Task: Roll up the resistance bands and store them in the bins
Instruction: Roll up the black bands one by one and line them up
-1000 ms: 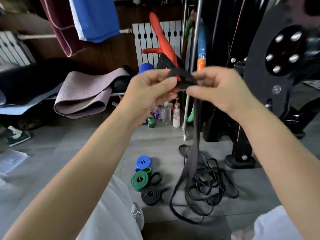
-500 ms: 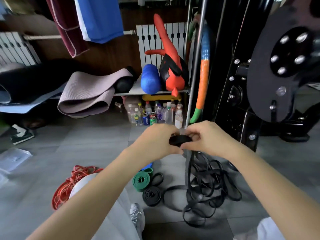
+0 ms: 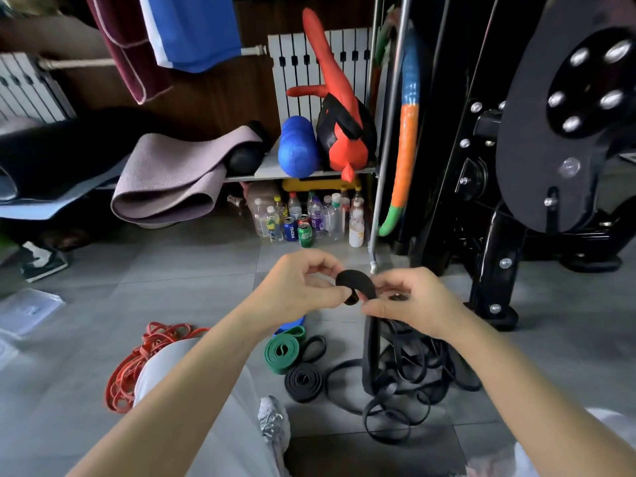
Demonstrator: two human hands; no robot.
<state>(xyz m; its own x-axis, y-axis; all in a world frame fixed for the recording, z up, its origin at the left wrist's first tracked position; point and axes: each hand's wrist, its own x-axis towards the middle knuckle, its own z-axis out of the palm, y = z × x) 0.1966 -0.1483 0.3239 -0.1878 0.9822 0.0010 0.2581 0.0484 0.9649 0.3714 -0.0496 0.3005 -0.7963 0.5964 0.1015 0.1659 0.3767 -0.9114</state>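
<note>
Two pinches: left hand (image 3: 299, 292), right hand (image 3: 411, 304) grip flat black rubber resistance band (image 3: 356, 283) at starter coil; slack fingers risk coil springing open.

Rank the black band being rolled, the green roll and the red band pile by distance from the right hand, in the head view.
1. Black band: in the right hand's grip.
2. Green roll: below it, to the left.
3. Red band pile: far left.
</note>
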